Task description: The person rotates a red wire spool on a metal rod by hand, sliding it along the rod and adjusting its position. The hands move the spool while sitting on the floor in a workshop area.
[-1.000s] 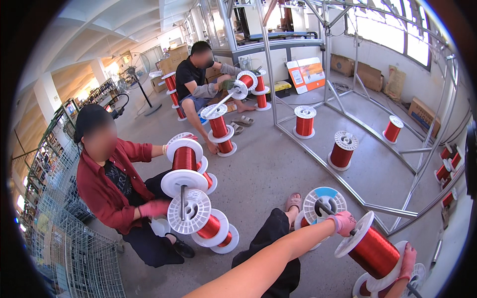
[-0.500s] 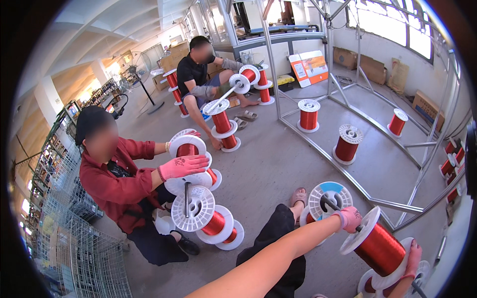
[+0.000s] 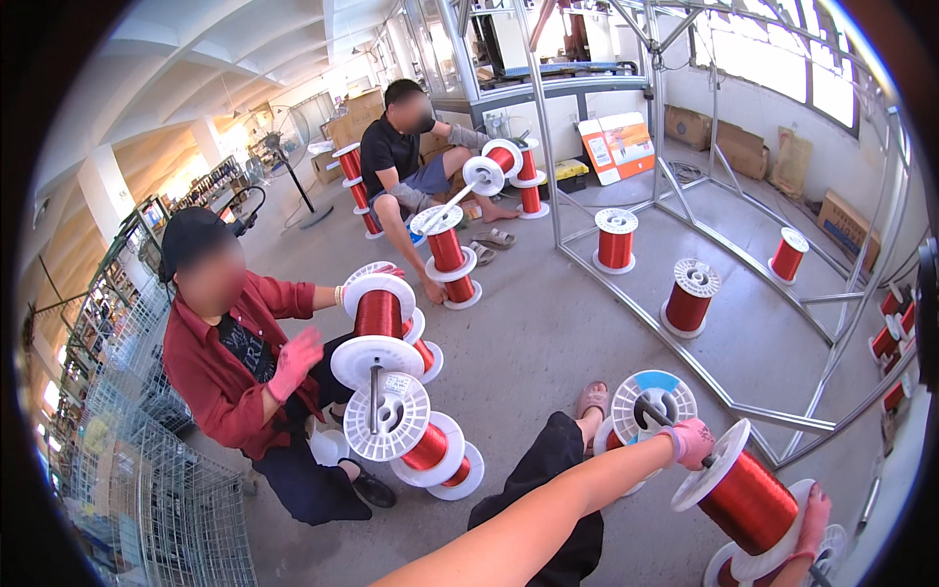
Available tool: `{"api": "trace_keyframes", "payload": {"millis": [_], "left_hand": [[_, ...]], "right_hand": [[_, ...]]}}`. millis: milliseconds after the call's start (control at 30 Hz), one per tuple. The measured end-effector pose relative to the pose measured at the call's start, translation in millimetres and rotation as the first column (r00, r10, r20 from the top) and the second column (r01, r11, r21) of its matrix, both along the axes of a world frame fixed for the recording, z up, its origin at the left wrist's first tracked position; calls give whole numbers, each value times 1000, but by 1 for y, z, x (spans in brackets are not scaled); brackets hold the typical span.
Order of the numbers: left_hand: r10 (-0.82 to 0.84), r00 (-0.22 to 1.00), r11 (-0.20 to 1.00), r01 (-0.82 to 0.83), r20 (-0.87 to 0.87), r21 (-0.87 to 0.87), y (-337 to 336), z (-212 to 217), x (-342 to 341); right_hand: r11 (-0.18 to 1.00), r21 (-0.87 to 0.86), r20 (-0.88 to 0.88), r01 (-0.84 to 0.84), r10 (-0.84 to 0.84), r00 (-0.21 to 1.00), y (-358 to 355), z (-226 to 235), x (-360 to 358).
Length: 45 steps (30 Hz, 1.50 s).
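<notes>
My left hand (image 3: 693, 443), in a pink glove, is closed around a dark rod (image 3: 653, 409) at the near end of a large spool of red wire (image 3: 751, 504). The spool lies tilted on its side with its white flanges at both ends. On its far flange, at the lower right, my gloved right hand (image 3: 812, 523) grips the rim. Part of that hand is hidden by the flange. Close beside my left hand, an upright spool with a blue label (image 3: 657, 383) on its white flange stands near my foot, with the rod's end over it.
A co-worker in a red shirt (image 3: 235, 362) sits at left by several stacked spools (image 3: 425, 445). Another person (image 3: 406, 147) sits farther back with spools. A metal frame (image 3: 675, 367) stands at right, with upright spools (image 3: 690, 293) inside it. Wire baskets (image 3: 186, 509) line the left.
The co-worker in red has lifted a gloved hand off the spool and drawn it back. My hands stay on the rod and spool. The whole view has shifted slightly.
</notes>
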<state>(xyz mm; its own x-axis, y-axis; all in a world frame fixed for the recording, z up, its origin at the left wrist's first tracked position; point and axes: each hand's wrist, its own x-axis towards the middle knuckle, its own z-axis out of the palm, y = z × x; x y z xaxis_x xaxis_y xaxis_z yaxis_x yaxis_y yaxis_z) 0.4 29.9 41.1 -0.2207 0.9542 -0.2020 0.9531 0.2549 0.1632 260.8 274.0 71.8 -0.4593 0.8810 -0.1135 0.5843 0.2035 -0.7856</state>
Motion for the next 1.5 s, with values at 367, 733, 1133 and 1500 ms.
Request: {"api": "trace_keyframes", "payload": {"millis": [367,733,1133,1500], "left_hand": [[35,999,999,-35,12,9,-4,1,6],[-54,998,998,54,-7,-23,-22,-4,-16],[-153,980,985,141,-125,-103,2,-11,-12],[-247,952,969,239,-181,-65,3,-15,-10]], "right_hand": [[998,58,18,-3,2,1000,23,-32,3],[858,512,392,-46,-186,901,-134,-27,12],[959,-13,236,283,-272,933,-178,-189,111],[973,13,325,231,-223,919,-186,-231,123]]}}
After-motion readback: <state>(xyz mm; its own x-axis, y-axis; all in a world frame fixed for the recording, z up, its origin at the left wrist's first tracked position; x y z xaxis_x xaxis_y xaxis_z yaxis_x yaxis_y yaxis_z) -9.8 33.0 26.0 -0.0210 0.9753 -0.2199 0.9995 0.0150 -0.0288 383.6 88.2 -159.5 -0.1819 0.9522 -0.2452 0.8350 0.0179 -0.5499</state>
